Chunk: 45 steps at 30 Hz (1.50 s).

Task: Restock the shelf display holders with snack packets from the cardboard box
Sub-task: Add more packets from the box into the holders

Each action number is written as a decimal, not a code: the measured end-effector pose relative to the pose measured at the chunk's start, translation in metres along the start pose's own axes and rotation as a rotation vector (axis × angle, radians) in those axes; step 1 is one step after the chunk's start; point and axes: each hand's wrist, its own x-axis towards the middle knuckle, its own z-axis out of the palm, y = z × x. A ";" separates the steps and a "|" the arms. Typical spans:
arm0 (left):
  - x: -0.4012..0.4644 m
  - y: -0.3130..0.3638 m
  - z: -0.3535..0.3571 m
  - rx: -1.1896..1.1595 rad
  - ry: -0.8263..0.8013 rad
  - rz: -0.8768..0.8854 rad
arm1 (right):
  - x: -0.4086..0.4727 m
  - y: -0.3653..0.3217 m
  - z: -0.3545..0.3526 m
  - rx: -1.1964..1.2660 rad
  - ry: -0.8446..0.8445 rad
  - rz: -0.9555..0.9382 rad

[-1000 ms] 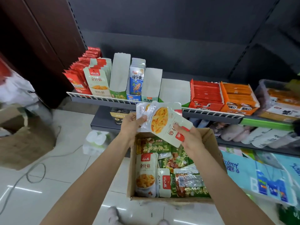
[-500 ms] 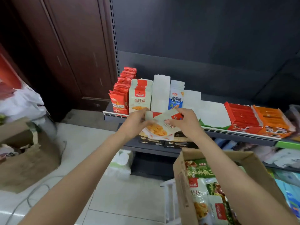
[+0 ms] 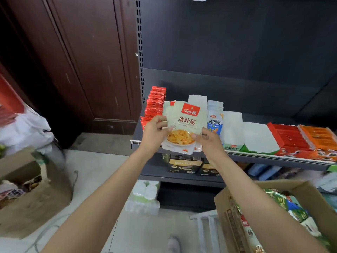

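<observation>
Both hands hold a small stack of pale snack packets upright, each with a red logo and a picture of yellow mushrooms. My left hand grips the stack's left edge. On the lower right edge my right hand pinches it. The stack is in front of the shelf's left end, covering the display holder behind it. The cardboard box with more packets sits at the lower right.
Red packets stand left of the stack. A blue-and-white packet row, white holders, red and orange cartons fill the shelf to the right. A brown box sits on the floor left.
The packets have been lifted from above the cardboard box, turned upright and brought to the shelf's left end. My view has swung left and upward.
</observation>
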 end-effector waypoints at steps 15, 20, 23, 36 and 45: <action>0.078 -0.013 0.000 0.610 -0.029 0.233 | 0.093 0.019 0.015 -0.190 0.096 -0.070; 0.086 -0.022 -0.001 1.034 -0.113 0.302 | 0.098 0.040 0.007 -0.615 0.090 -0.143; 0.087 -0.022 0.000 1.065 -0.105 0.304 | 0.100 0.042 0.005 -0.685 0.091 -0.149; 0.097 -0.015 -0.007 1.112 -0.149 0.497 | 0.105 0.020 0.014 -0.831 0.020 -0.193; 0.104 -0.024 0.014 1.472 -0.204 0.543 | 0.101 0.030 0.010 -0.775 0.058 -0.171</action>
